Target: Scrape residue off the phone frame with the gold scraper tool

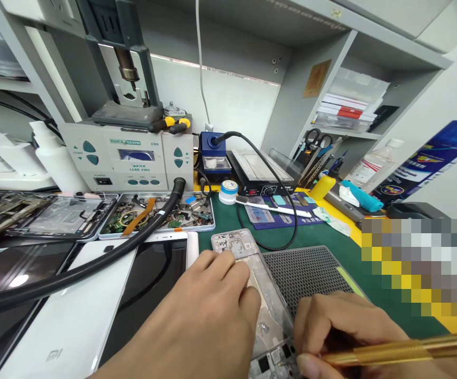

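Observation:
An opened phone point(266, 295) lies at a slant on the green mat, its inner frame and circuit parts facing up. My left hand point(216, 300) is curled over its left side, with the fingertips hidden behind the knuckles. At the phone's lower end, my right hand point(342, 326) pinches a slim gold-coloured tool point(402, 351), its thick shaft reaching out to the right. Its thin tip comes close to the lower circuit board point(271, 363); I cannot tell whether they touch. A grey perforated mat point(307, 271) lies beside the phone, to its right.
Left of the phone are white tablets point(74, 284) and a tray of small parts point(165, 213), crossed by a thick black hose point(141, 234). Behind stand a hot-air station point(133, 158), a round tub point(228, 192), a white brush point(275, 208) and a black cable point(291, 210).

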